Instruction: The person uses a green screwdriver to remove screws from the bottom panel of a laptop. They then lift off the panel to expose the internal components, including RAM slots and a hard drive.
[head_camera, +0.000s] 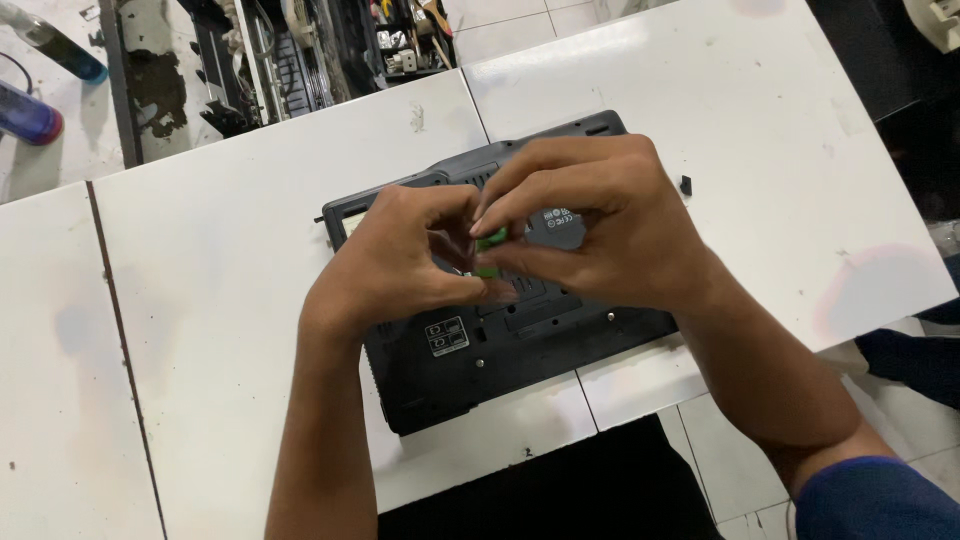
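A dark grey laptop (470, 365) lies bottom side up on the white table (230, 250), tilted a little. Over its middle my left hand (395, 260) and my right hand (590, 225) meet, fingertips pinched together on a small green part (490, 240). The green part is mostly hidden by my fingers, so I cannot tell its shape or whether it sits in the laptop's open bay. Labels and screws show on the near part of the laptop's underside.
A small black piece (685, 184) lies on the table right of the laptop. Two bottles (30, 110) stand at the far left. A cluttered rack of parts and tools (300, 50) fills the gap behind the table. The tiled floor shows below the near edge.
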